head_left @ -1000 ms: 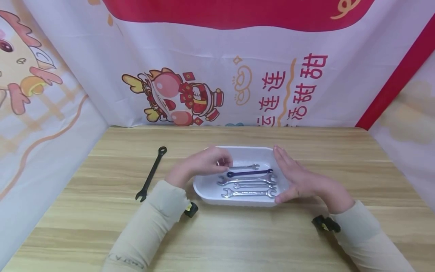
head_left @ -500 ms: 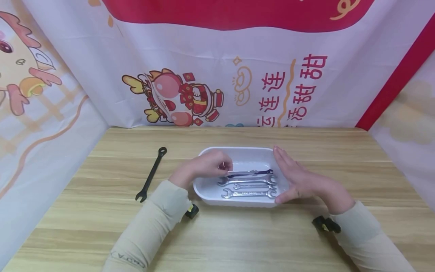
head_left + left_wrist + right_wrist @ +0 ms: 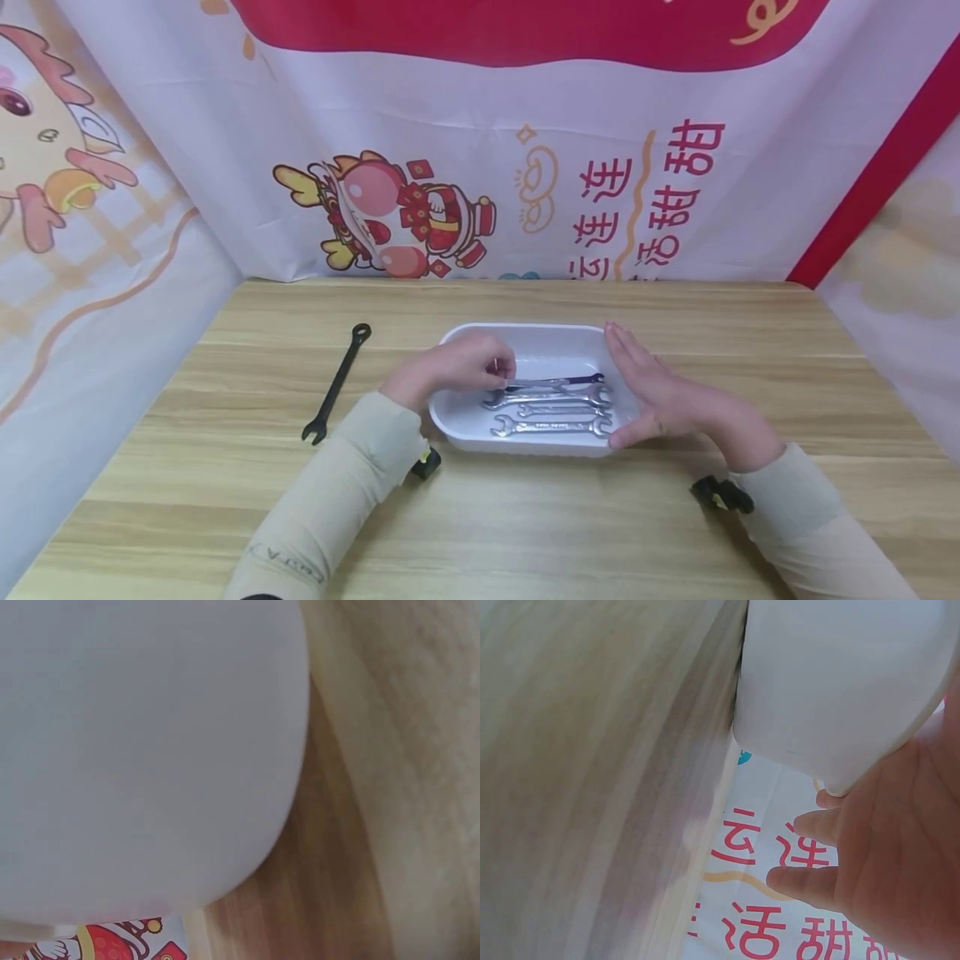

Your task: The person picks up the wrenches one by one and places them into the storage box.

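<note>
A white tray [image 3: 558, 348] holds several wrenches. My left hand [image 3: 468, 361] reaches over the tray's left end, pinching one end of a small silver wrench [image 3: 542, 383]. That wrench overlaps a dark blue wrench [image 3: 585, 380] and the silver wrench [image 3: 551, 397] nearer me. Closer to the front wall lie a smaller silver wrench [image 3: 562, 410] and another open-end wrench [image 3: 551, 427]. Against the tray's right end rests my right hand [image 3: 667, 402], fingers straight and thumb spread toward the front rim. In the right wrist view its palm [image 3: 900, 847] lies along the tray's outer wall [image 3: 832, 682].
A black combination wrench [image 3: 336, 385] lies on the wooden table [image 3: 525, 525], left of the tray. Behind the table hangs a printed white and red cloth [image 3: 450, 108]. Tray wall [image 3: 150, 750] fills much of the left wrist view.
My left hand has drawn the small silver wrench slightly toward me, from behind the dark blue wrench to over it. The right hand and the tray have stayed in place.
</note>
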{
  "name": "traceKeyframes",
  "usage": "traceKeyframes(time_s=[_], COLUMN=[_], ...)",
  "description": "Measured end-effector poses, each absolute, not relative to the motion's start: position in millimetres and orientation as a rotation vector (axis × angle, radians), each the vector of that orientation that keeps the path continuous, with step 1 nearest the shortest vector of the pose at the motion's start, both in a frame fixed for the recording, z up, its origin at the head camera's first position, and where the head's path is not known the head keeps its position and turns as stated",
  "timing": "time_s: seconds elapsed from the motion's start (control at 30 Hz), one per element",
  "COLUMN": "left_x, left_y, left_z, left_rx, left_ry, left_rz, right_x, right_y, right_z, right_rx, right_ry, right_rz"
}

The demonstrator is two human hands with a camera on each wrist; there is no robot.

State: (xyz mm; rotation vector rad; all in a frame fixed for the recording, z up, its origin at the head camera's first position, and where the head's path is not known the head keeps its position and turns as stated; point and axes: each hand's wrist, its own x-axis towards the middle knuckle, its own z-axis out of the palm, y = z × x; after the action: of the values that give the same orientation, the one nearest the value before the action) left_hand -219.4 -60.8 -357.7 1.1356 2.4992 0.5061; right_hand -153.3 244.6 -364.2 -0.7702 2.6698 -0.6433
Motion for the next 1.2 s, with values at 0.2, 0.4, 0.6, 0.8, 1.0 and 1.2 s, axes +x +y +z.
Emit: traceKeyframes(time_s=[0.2,0.4,0.6,0.8,1.0,1.2], left_x=[-220.5,-221.4,-221.7,-219.0,-217.0,-215.7], left_y=[-58.1,-56.8,-56.4,-56.0,-55.7,-56.1], left_z=[-358.0,-360.8,-364.9,-363.0,-360.4,-360.9], left_rx=[1.088,1.071,1.106,1.083,1.082,1.082], left_ry=[2.500,2.495,2.509,2.515,2.515,2.523], left_rz=[0.496,0.508,0.482,0.482,0.490,0.488], right_x=[-153.5,-154.0,-152.7,-152.1,-152.4,-151.7], right_y=[246.3,246.7,244.9,245.3,246.0,245.8], right_z=[-364.0,-364.1,-363.1,-363.6,-363.9,-362.6], right_rx=[-0.776,-0.785,-0.768,-0.762,-0.785,-0.797], right_ry=[2.667,2.681,2.679,2.668,2.675,2.681], right_rz=[-0.638,-0.633,-0.631,-0.642,-0.638,-0.631])
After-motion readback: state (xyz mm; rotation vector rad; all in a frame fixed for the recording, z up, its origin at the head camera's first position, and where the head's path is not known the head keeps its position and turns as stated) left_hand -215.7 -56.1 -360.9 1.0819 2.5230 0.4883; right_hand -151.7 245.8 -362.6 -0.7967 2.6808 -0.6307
